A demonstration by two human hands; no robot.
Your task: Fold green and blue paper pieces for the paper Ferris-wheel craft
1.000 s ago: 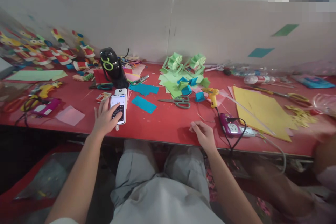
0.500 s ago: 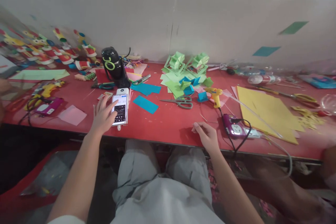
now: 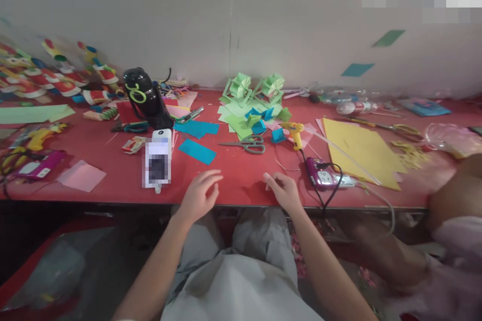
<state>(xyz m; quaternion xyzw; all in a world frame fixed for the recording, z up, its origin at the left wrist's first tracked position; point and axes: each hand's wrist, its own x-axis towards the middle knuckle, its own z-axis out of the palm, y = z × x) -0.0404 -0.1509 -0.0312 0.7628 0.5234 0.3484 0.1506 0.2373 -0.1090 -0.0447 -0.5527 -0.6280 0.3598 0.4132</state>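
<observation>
My left hand (image 3: 199,195) hovers over the table's front edge, thumb and fingers apart, with nothing in it. My right hand (image 3: 283,191) is at the same edge, its fingers loosely curled in and no object visible in them. To the left of my left hand lies a phone (image 3: 157,160), its screen blurred out, against a white power bank (image 3: 161,134). Beyond my hands are grey-handled scissors (image 3: 250,144), a blue paper rectangle (image 3: 198,151) and a small folded blue paper piece (image 3: 278,135). A yellow glue gun (image 3: 295,133) lies beyond my right hand.
Green folded-paper shapes (image 3: 241,85) stand on loose sheets at the back. A black bottle (image 3: 146,98) stands left. Right are a purple power strip (image 3: 320,175) with cords and yellow sheets (image 3: 357,153). Another person's arm (image 3: 457,185) rests at the right edge.
My left hand has left the phone screen and moved right, towards my right hand. My right hand stays near the edge, still curled. The view has turned slightly right.
</observation>
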